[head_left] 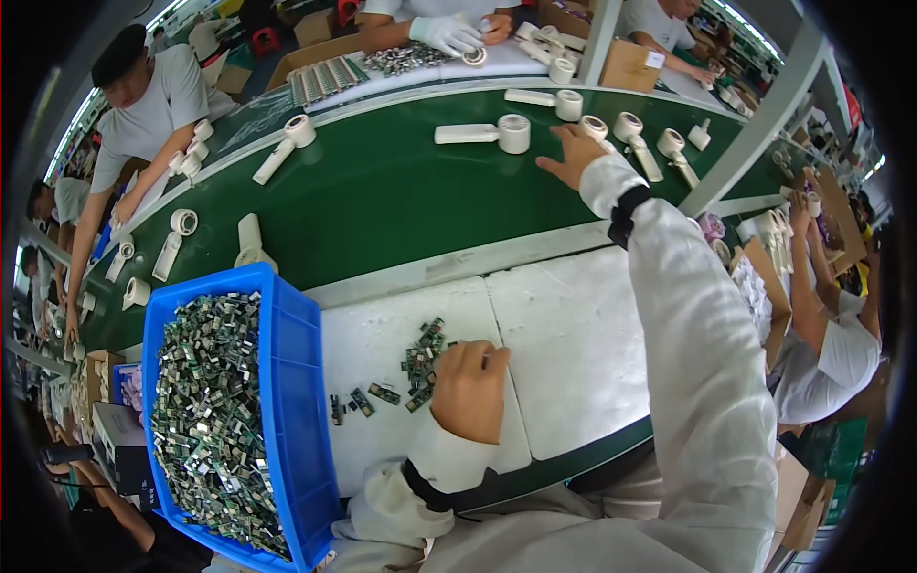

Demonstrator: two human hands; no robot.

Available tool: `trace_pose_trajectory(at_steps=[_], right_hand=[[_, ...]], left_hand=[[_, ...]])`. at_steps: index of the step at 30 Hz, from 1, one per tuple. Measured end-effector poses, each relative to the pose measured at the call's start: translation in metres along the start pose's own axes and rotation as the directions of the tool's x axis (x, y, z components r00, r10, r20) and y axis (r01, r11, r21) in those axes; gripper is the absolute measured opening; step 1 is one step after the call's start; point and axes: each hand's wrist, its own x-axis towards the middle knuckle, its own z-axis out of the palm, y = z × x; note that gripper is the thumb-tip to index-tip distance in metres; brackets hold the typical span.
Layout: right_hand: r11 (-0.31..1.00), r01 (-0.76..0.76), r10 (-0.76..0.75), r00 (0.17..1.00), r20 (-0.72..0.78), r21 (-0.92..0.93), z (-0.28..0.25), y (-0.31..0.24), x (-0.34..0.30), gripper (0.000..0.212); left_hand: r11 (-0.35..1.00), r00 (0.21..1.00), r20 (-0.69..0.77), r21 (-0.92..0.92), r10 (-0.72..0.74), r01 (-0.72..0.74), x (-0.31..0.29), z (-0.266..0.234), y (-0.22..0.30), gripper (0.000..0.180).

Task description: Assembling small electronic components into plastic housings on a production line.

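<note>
My right hand (pixel 573 158) stretches out over the green conveyor belt (pixel 382 210), thumb and fingers apart, with nothing in it. Close by are several cream-white handheld fan bodies, each a round head on a straight handle; the nearest handheld fan (pixel 514 135) lies just left of the fingers. Over the white foam work surface (pixel 573 334), my left hand (pixel 468 393) is closed with its fingers curled. A small dark bit shows at its fingers, too small to name. Beside that hand lies a loose pile of small green circuit boards (pixel 420 363).
A blue bin (pixel 296 382) full of small circuit boards stands at the left. A pale rail (pixel 458 258) runs between foam and belt. A grey metal post (pixel 755 124) rises at the right. Co-workers sit across the belt and at both sides; one wears a white glove (pixel 447 35).
</note>
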Motion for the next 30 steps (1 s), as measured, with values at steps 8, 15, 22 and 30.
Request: trace_pose_trajectory(at_steps=[8,15,22,30], right_hand=[[0.943,-0.195,0.213,0.976,-0.04,0.272,0.053,-0.004,0.066,0.096],[0.783,-0.213,0.252,0.968,0.015,0.584,-0.037,0.004,0.005,0.081],[0.552,-0.224,0.069,0.972,0.223,0.804,-0.167,-0.001,-0.165,0.066],[0.997,-0.019,-0.001,0.961,0.276,0.069,-0.11,-0.027,-0.269,0.061]], left_hand=[[0.938,0.992,0.016,-0.328,0.128,-0.116,0.003,0.009,0.013,0.033],[0.989,0.993,0.062,-0.116,0.104,-0.096,0.002,0.013,0.012,0.029],[0.951,0.998,0.052,-0.308,-0.022,0.037,0.005,0.002,0.015,0.021],[0.93,0.996,0.073,-0.366,0.048,-0.018,0.009,0.007,0.017,0.017]])
